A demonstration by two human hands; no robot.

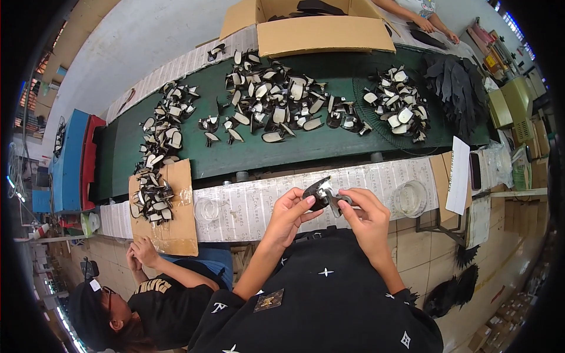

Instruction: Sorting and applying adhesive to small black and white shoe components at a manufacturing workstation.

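Pinching a small, curved black piece with a shiny silvery-white face [318, 194] in my left hand [288, 215], I press thumb and fingertips together on its left side, above the near edge of a long ledge covered in white printed paper [365, 176]. My right hand [366, 213] grips the right end of the same piece between thumb and forefinger, the other fingers curled in, their exact bend hard to tell. The piece hangs in the air between my hands, in front of my chest. To the left on the ledge sits a clear round plastic dish [207, 209], and to the right another clear, round-rimmed container [410, 197]. Beyond the ledge lies a long dark green work surface [235, 157], bearing a loose heap of black-and-cream curved parts [282, 100]. More such parts lie at the left, trailing onto a flat brown cardboard sheet [179, 235]; others rest to the right on a round black wire grille [376, 132], just left of a pile of dark, flat strips [456, 85]. An open brown cardboard box [329, 35] stands at the far side. Near left, a seated co-worker in black holds both hands [142, 253] close together.
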